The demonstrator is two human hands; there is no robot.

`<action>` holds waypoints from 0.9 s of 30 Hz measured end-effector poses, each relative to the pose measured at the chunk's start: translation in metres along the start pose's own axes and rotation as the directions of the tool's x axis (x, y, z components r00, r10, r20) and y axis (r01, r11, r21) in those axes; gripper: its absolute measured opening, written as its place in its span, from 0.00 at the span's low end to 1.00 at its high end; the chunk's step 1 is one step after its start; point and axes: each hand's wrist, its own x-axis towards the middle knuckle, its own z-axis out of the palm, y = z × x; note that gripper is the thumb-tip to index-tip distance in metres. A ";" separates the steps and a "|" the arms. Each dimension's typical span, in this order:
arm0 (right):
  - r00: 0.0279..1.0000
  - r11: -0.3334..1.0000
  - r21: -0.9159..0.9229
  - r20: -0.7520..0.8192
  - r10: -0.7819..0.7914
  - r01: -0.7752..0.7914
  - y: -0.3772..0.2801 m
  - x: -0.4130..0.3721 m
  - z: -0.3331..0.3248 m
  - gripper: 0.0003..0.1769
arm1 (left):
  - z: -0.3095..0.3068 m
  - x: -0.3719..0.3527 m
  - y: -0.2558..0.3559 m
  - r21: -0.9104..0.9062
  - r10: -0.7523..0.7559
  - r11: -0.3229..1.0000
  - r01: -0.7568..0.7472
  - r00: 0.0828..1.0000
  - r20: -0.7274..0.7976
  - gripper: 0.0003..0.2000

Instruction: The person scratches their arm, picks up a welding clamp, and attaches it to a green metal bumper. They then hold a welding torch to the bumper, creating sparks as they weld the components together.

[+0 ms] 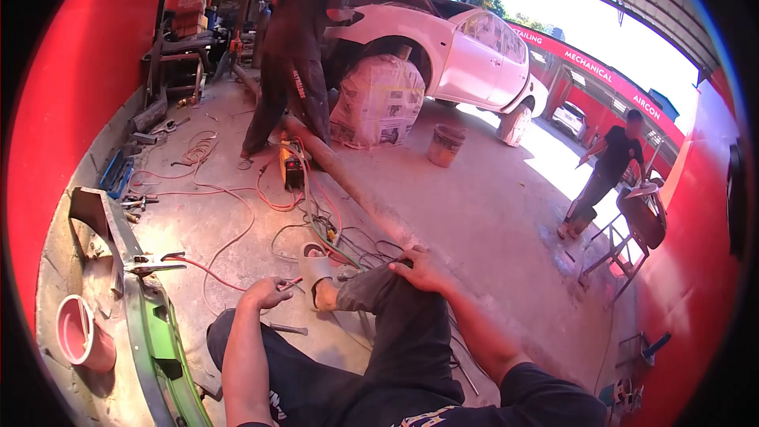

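My left hand (267,292) hangs beside my left knee with its fingers curled. Whatever lies in them, if anything, is too small to make out. A red cable (209,269) passes behind that hand, running from a metal clamp (150,266) on a green and grey metal part (162,332). Just below the hand, a short metal rod (288,330) lies on the floor. My right hand (419,269) rests on my raised right knee (387,292), fingers spread and holding nothing. Tangled cables (356,245) lie beyond that knee.
A yellow and black machine (292,168) stands by a long pipe (356,186). Another person (296,39) works at a pickup truck (482,55) with a paper-covered wheel (379,103). Buckets (447,146) and a pink pail (85,336) stand around; a second person (617,154) is at right.
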 end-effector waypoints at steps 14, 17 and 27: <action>0.982 0.983 -0.154 0.174 -0.071 0.099 -0.029 -0.002 -0.010 0.33 | -0.011 -0.024 0.034 -0.026 -0.003 1.000 0.003 1.000 0.003 0.31; 0.969 0.959 -0.220 0.212 -0.130 0.177 -0.032 0.022 0.018 0.34 | -0.011 -0.028 0.047 -0.011 0.004 1.000 -0.004 1.000 0.027 0.31; 0.920 0.950 -0.183 0.348 -0.179 0.254 -0.052 0.062 0.038 0.35 | -0.014 -0.025 0.056 0.036 -0.041 0.999 0.038 0.996 0.083 0.29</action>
